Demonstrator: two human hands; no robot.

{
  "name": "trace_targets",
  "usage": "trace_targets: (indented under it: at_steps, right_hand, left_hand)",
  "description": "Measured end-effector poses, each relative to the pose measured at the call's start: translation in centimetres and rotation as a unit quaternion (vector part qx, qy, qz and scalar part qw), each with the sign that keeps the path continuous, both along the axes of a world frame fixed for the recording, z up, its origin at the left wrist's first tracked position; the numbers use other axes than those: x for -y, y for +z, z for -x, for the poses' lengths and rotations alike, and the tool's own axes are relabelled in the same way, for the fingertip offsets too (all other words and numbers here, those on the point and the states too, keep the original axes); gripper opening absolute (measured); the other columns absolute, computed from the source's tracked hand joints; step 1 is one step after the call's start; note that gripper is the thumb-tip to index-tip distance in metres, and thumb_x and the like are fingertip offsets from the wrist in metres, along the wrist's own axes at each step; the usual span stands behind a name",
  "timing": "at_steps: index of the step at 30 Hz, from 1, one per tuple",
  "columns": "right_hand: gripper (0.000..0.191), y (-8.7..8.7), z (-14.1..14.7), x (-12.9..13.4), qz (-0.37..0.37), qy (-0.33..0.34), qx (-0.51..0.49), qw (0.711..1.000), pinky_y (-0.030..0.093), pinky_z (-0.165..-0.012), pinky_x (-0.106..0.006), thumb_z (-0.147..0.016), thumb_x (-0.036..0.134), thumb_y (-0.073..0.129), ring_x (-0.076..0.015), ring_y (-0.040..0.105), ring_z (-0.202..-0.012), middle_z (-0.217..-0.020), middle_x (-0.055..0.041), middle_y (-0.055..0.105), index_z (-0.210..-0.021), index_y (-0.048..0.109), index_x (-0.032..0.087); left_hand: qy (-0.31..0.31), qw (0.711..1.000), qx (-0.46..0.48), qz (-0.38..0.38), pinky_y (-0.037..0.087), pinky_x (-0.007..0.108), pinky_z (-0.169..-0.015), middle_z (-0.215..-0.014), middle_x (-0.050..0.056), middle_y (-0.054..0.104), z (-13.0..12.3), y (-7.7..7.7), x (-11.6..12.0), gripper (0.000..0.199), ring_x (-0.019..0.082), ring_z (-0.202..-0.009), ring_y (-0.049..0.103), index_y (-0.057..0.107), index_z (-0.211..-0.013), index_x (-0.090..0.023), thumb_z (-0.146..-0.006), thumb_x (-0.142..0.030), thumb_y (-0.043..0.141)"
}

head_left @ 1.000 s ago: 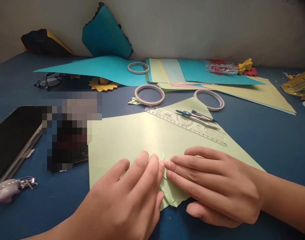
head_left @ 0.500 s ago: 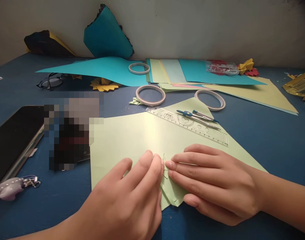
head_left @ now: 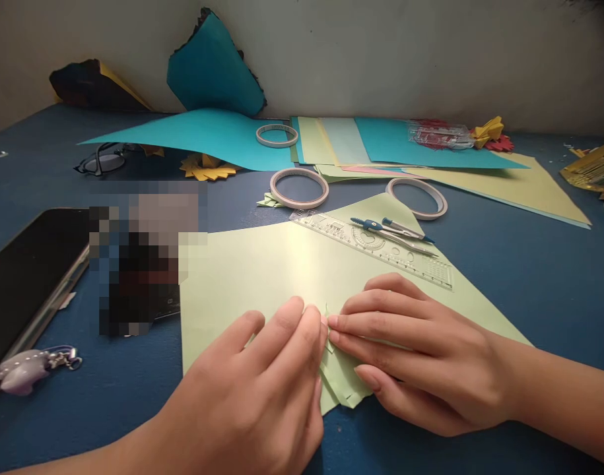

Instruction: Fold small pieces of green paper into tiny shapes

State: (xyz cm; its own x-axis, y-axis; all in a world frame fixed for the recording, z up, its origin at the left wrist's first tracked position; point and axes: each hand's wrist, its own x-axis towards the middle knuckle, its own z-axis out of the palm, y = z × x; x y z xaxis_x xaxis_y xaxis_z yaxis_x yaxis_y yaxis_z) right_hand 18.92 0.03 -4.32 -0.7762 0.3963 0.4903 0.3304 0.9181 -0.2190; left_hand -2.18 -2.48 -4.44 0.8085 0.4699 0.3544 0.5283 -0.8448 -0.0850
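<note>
1. We lay our left hand and our right hand over one pale green paper sheet on the blue table, directly in front of us.
2. Our fingertips nearly meet at the small green folds near its near edge. Our right fingers lie close together, thumb apart; our left index stands slightly apart, and we cannot tell whether that hand pinches anything.
3. On the sheet we have one clear plastic ruler and one blue-and-silver compass; the ruler's markings are too small to read.
4. We count three tape rolls: one on turquoise paper, its print illegible to us, and two near the sheet's far edge.
5. At left we see one smartphone and one pale charm.
</note>
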Motion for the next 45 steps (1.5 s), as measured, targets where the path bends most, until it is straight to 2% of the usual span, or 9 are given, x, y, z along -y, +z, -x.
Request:
trace_targets:
  at_steps: [8, 17, 21, 25, 30, 38, 45]
  right_hand:
    - [0.02, -0.2, -0.1, 0.2, 0.006, 0.004, 0.001, 1.0, 0.048, -0.076, -0.036, -0.08, 0.012, 0.05, -0.0198, 0.059, -0.086, -0.083, -0.0122, 0.066, -0.095, 0.06, 0.005]
    - [0.015, 0.0, 0.1, 0.4, -0.004, -0.006, 0.032, 0.999, 0.045, -0.071, -0.036, -0.08, 0.013, 0.051, -0.0189, 0.059, -0.082, -0.084, -0.0118, 0.065, -0.091, 0.059, 0.006]
    - [0.021, 0.0, 0.0, 0.6, -0.037, -0.031, 0.041, 0.998, 0.044, -0.07, -0.038, -0.082, 0.018, 0.049, -0.0192, 0.061, -0.083, -0.085, -0.0105, 0.067, -0.097, 0.059, 0.008]
    - [0.024, -0.1, -0.2, 0.8, -0.036, -0.034, 0.045, 0.998, 0.046, -0.075, -0.038, -0.083, 0.019, 0.049, -0.018, 0.062, -0.088, -0.088, -0.0079, 0.069, -0.102, 0.059, 0.009]
    - [0.023, 0.0, -0.5, 0.7, -0.026, -0.031, 0.035, 0.999, 0.048, -0.076, -0.037, -0.083, 0.019, 0.05, -0.019, 0.064, -0.089, -0.089, -0.0071, 0.071, -0.103, 0.06, 0.012]
    - [0.025, -0.2, -0.6, 0.5, -0.016, -0.015, 0.034, 0.999, 0.049, -0.076, -0.037, -0.084, 0.021, 0.05, -0.0193, 0.064, -0.09, -0.089, -0.0081, 0.07, -0.103, 0.06, 0.009]
    - [0.025, -0.3, -0.7, 0.5, -0.019, -0.01, 0.032, 0.999, 0.047, -0.078, -0.035, -0.083, 0.02, 0.05, -0.0181, 0.063, -0.091, -0.089, -0.0089, 0.07, -0.102, 0.06, 0.007]
  left_hand:
    - [-0.004, 1.0, 0.011, 0.018, 0.048, 0.039, -0.075, -0.111, 0.014, 0.064, 0.1, -0.1, -0.1, 0.03, 0.03, -0.105, 0.057, 0.066, -0.104, -0.008, -0.09, -0.016, 0.041]
    - [-0.01, 0.999, 0.033, 0.029, 0.048, 0.039, -0.074, -0.109, 0.015, 0.064, 0.1, 0.3, -0.5, 0.032, 0.03, -0.103, 0.056, 0.065, -0.106, -0.007, -0.09, -0.012, 0.037]
    - [0.0, 0.999, 0.042, 0.035, 0.048, 0.038, -0.075, -0.108, 0.014, 0.065, 0.0, 0.1, -0.7, 0.035, 0.029, -0.102, 0.057, 0.064, -0.106, -0.006, -0.091, -0.012, 0.034]
    - [-0.006, 0.998, 0.066, 0.013, 0.047, 0.038, -0.073, -0.106, 0.014, 0.066, 0.0, 0.0, -0.8, 0.039, 0.028, -0.101, 0.057, 0.064, -0.107, -0.006, -0.092, -0.012, 0.029]
    - [-0.006, 0.998, 0.023, 0.063, 0.045, 0.037, -0.076, -0.112, 0.013, 0.064, 0.3, 0.2, -1.0, 0.036, 0.028, -0.105, 0.054, 0.063, -0.11, -0.007, -0.09, -0.011, 0.032]
    - [-0.01, 0.997, -0.026, 0.066, 0.041, 0.04, -0.079, -0.123, 0.015, 0.055, 0.7, 0.2, -1.6, 0.037, 0.03, -0.112, 0.048, 0.054, -0.12, -0.009, -0.09, -0.015, 0.034]
    - [0.051, 0.994, -0.001, 0.1, 0.038, 0.044, -0.081, -0.127, 0.012, 0.052, 0.2, 0.3, -1.3, 0.039, 0.03, -0.114, 0.047, 0.054, -0.122, -0.012, -0.094, -0.018, 0.027]
